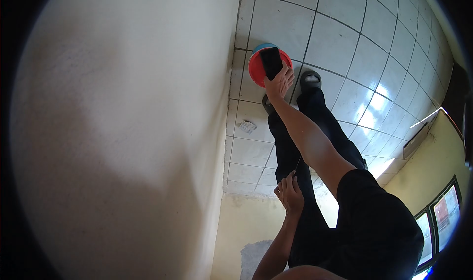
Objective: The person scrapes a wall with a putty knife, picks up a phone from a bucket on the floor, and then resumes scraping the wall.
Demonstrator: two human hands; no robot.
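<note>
My right hand grips a black smartphone by its lower edge and side, its dark face turned up. In this view the phone overlaps a round red basin, and a blue rim shows behind the red one. Lower down, in front of my dark trousers, my left hand is closed with its fingertips pinched together. From those fingertips a thin, dark, stick-like thing points upward; what kind it is I cannot tell.
White floor tiles with dark joints spread around my feet in grey slippers. A pale wall rises close on the left. A small printed packet lies on the floor near it. Framed windows are at the lower right.
</note>
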